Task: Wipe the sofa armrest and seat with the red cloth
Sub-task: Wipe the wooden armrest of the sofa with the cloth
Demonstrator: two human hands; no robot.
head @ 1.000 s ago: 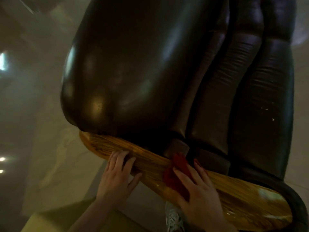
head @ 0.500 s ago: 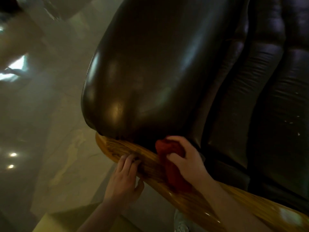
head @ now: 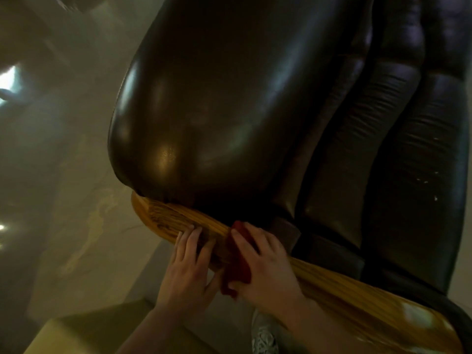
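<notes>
**Head view: wiping the wood rail**

My right hand (head: 265, 267) lies flat on the cloth (head: 236, 267), fingers spread and a bit curled, thumb tucked at the near edge; it presses the cloth onto the wood armrest (head: 357, 295), w/ no pinch. The left hand (head: 187, 267) is just beside it, holding nothing, fingers over the rail to steady me. To do this well, I think: keep the palm flat, long strokes along the grain, wrap the cloth round the rail edge, then go to the seat (head: 398, 175), not yet wiped I guess. The wood is glossy, so probably slippery. The leather is dark and shiny, w/ small white specks on the seat. The floor (head: 84, 175) is pale; the room is dim.
</notes>
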